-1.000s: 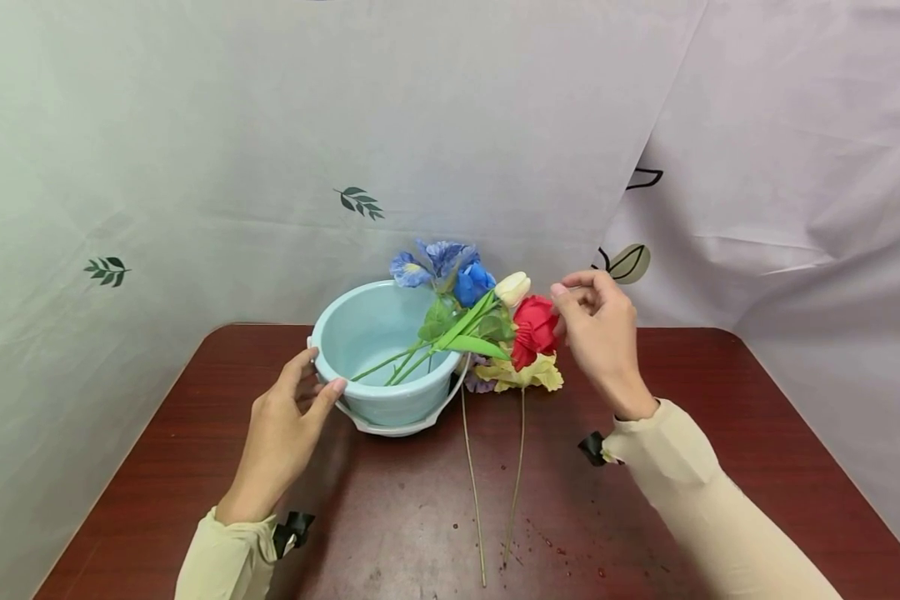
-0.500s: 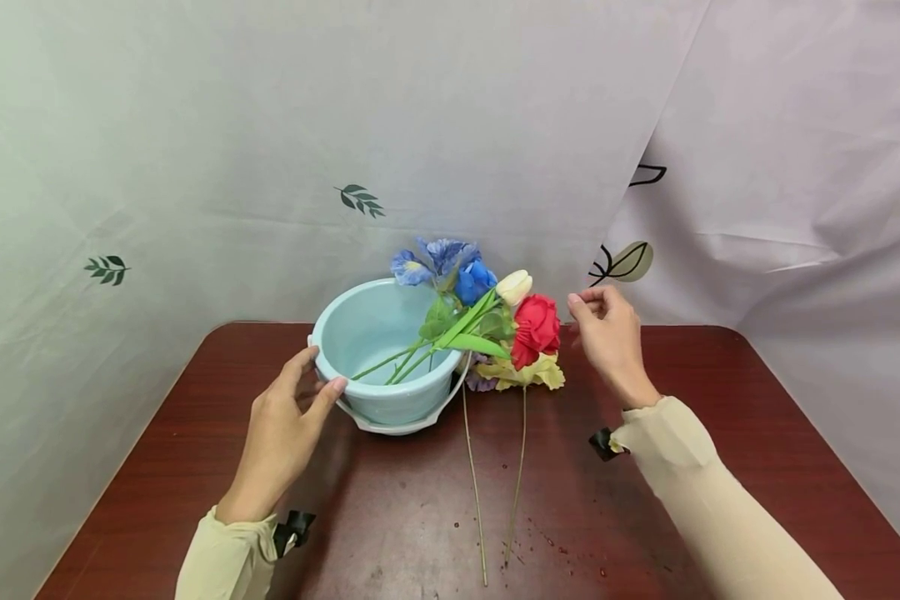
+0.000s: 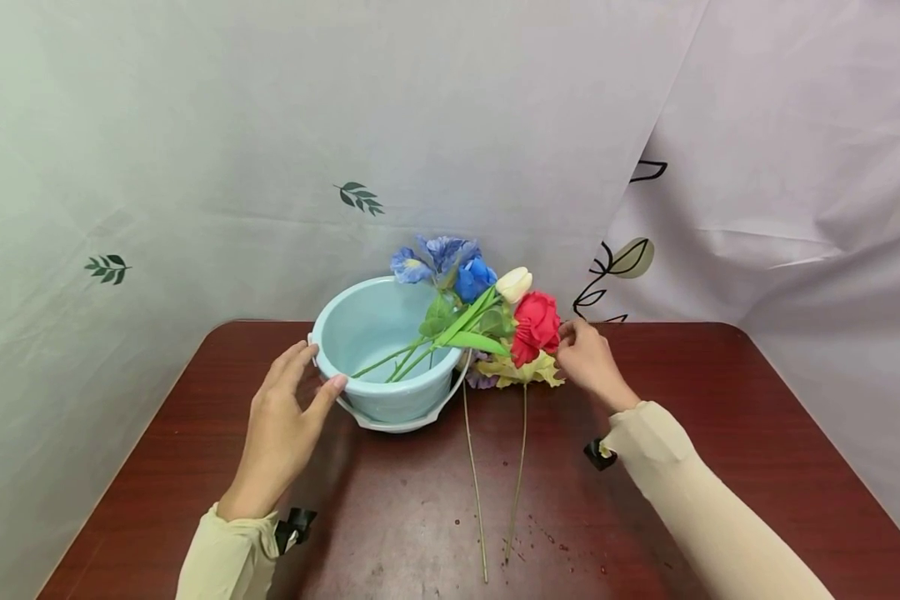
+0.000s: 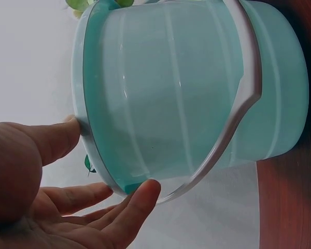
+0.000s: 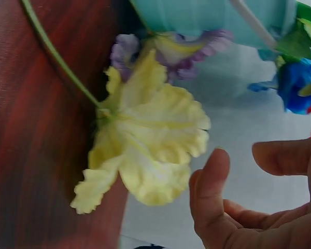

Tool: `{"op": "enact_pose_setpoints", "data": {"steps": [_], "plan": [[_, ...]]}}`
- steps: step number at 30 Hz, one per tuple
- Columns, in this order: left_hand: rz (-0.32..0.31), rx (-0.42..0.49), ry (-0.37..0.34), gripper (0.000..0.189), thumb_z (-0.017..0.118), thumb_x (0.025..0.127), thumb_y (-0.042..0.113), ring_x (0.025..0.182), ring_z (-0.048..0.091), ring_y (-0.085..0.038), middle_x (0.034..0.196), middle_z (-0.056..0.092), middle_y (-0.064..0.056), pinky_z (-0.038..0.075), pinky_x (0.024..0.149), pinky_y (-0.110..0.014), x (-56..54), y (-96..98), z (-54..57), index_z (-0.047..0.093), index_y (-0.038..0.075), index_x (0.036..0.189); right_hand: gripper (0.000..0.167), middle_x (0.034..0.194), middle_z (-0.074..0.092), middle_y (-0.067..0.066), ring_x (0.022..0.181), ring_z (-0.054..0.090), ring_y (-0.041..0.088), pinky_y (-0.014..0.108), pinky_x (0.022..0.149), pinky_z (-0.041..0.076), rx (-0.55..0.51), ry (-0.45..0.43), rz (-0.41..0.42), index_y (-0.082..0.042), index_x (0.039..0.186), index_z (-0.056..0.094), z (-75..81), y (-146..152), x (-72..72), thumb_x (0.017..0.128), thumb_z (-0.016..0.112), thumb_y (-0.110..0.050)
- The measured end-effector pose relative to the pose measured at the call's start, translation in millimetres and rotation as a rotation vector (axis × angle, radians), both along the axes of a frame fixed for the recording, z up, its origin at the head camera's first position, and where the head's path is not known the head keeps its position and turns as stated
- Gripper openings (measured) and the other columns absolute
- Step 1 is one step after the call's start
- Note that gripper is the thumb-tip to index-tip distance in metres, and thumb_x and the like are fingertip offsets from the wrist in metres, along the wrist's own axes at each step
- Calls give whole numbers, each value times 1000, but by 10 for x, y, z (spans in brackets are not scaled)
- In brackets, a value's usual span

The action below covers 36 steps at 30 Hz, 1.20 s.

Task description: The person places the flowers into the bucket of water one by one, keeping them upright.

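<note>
A light blue bucket [image 3: 397, 406] stands left of centre on the table. My left hand [image 3: 281, 442] grips its rim at the left, thumb at the near edge and fingertips by the handle's joint. Leaning in the bucket are a red rose [image 3: 536, 329], a white tulip [image 3: 513, 285], a blue rose [image 3: 475, 279] and a blue iris [image 3: 442, 254]. A yellow flower [image 5: 155, 124] and a purple flower [image 5: 197, 58] lie on the table beside it. My right hand [image 5: 259, 202] hovers close to the yellow bloom, thumb and index finger apart with nothing between them.
Two long thin stems run toward the near side of the dark red table [image 3: 390, 525], where small drops are scattered. The bucket's white handle [image 4: 249, 78] hangs down its side. Pale cloth [image 3: 450, 125] hangs behind the table.
My right hand first drew back to the right from the red rose, then came lower and leftward toward the yellow flower. My left hand has stayed at the bucket's rim.
</note>
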<state>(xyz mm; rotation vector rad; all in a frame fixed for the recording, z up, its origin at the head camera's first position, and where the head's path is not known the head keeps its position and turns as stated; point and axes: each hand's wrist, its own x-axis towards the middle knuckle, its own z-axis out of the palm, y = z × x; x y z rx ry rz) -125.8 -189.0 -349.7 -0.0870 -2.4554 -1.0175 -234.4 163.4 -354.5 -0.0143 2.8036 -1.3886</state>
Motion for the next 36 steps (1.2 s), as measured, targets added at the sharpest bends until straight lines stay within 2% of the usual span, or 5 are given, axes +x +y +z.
{"op": "enact_pose_setpoints", "data": {"steps": [6,14,23,29,36], "plan": [[16,-12,9,54,74,87,16,127,44,-40,144,41,-21,40,99,-58,-14,3,2,53,-6,132,27,76,59,13,62,68,31,31,55,53,95,-48,47,7,107,51,-138,-26,-36,88,62,-10],[33,-9,32,54,75,84,13,123,49,-39,144,42,-21,42,98,-55,-33,14,3,55,-8,130,35,72,59,15,49,61,16,38,57,59,74,-194,96,6,114,50,-351,-41,-98,87,67,-8],[33,-10,51,54,76,84,11,124,49,-37,140,47,-20,41,99,-54,-44,23,12,56,-9,129,40,75,59,16,46,59,15,34,50,57,89,-175,151,7,118,50,-481,-92,-102,84,67,-4],[34,-11,58,53,76,83,11,127,48,-35,139,50,-18,41,100,-53,-39,26,10,56,-10,128,41,64,57,14,42,57,18,33,45,54,106,-173,171,5,118,51,-576,-162,-85,83,71,-1],[35,-11,63,53,77,83,12,126,48,-34,138,51,-17,42,99,-53,-30,27,8,57,-10,128,47,76,57,15,39,53,16,31,40,51,120,-117,171,6,117,46,-640,-212,-34,77,71,3]]}}
